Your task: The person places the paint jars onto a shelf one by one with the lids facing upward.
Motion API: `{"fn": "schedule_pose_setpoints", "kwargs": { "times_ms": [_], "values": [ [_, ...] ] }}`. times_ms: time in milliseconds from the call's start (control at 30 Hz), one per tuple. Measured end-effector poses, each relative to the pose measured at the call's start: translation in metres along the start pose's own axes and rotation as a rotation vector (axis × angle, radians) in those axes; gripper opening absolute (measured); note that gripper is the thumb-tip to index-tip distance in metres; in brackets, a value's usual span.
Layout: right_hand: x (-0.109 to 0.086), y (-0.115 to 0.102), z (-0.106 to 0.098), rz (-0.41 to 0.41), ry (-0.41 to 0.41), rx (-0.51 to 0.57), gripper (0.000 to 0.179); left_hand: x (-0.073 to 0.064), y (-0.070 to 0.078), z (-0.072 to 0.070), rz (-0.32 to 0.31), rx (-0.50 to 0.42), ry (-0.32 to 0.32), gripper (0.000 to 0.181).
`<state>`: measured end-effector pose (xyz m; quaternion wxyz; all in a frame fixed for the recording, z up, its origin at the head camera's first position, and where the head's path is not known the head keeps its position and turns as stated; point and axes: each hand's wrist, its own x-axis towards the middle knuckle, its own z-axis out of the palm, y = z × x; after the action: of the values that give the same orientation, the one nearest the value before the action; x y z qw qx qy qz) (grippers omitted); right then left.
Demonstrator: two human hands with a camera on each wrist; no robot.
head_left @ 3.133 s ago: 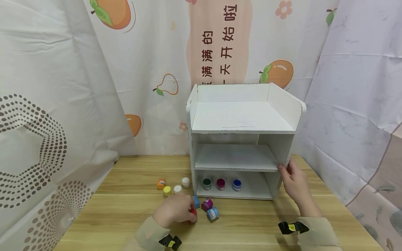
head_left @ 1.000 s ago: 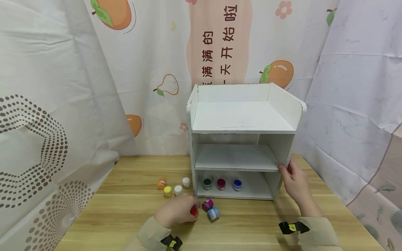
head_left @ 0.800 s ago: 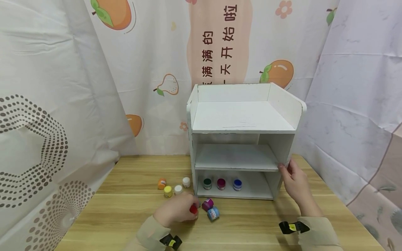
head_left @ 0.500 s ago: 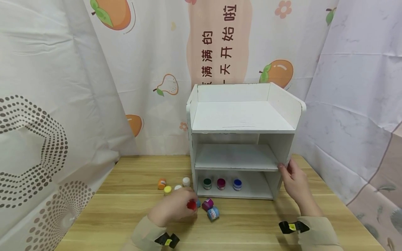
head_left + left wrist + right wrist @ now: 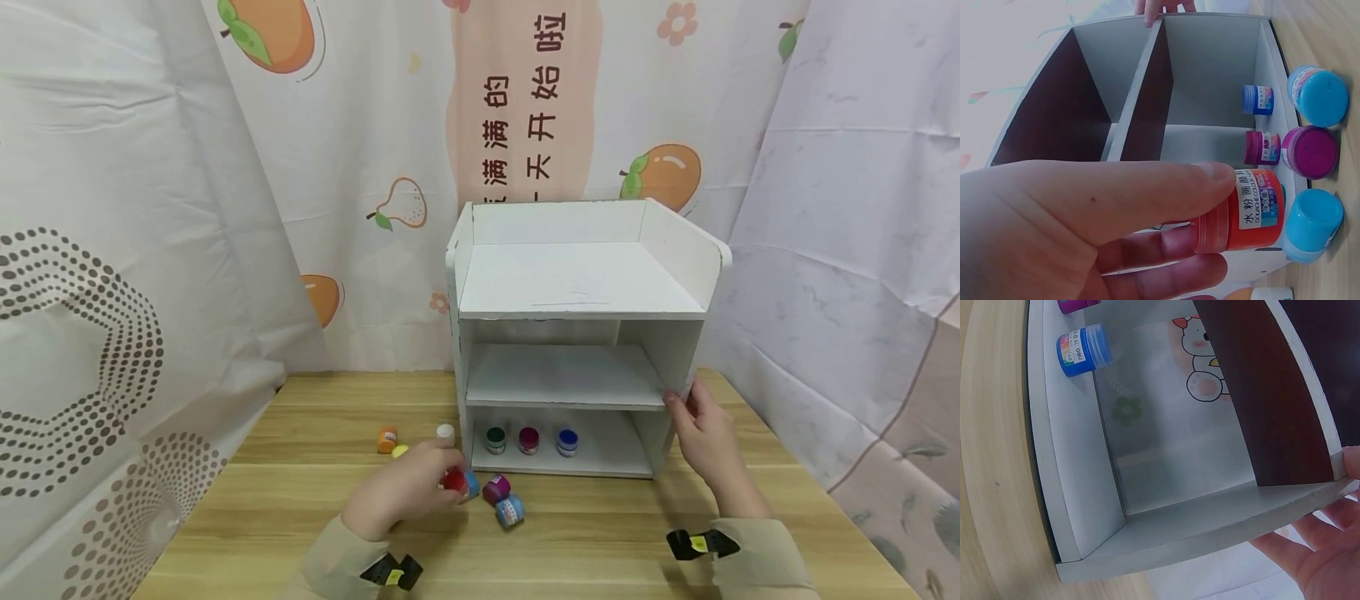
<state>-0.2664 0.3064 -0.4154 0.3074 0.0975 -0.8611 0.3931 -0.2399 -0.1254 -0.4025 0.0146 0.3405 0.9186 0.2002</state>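
Note:
My left hand (image 5: pixel 408 492) pinches a red gouache paint jar (image 5: pixel 1257 209) between thumb and fingers, just above the table in front of the shelf's lower left corner. In the left wrist view the jar lies sideways, its printed label showing. Two light blue jars (image 5: pixel 510 511) and a purple jar (image 5: pixel 496 488) are close to its right. My right hand (image 5: pixel 708 437) grips the right side panel of the white shelf unit (image 5: pixel 581 279), thumb at the middle board's front edge. Green (image 5: pixel 496 441), magenta (image 5: pixel 528 441) and blue (image 5: pixel 567 442) jars stand in a row on the bottom shelf.
Left of the shelf, an orange jar (image 5: pixel 387 439) lies on the wooden table (image 5: pixel 337 417), with a white-capped jar (image 5: pixel 446 434) near the shelf. A yellow-capped jar (image 5: pixel 401 451) is partly hidden by my left hand. Printed curtains (image 5: pixel 375 292) hang behind.
My left hand has picked up the red jar and shifted slightly left and away from me, covering a second white-capped jar. My right hand keeps its hold on the shelf.

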Motion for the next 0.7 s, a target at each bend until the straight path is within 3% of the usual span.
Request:
{"fn": "schedule_pose_setpoints", "kwargs": {
  "times_ms": [400,700],
  "values": [
    [-0.001,0.003,0.001,-0.005,0.007,-0.018,0.042,0.019,0.011,0.017,0.014,0.086,0.004,0.016],
    [0.000,0.000,0.002,-0.003,0.012,-0.010,0.040,0.041,0.030,0.030,0.090,0.154,0.038,0.013]
  ]
}}
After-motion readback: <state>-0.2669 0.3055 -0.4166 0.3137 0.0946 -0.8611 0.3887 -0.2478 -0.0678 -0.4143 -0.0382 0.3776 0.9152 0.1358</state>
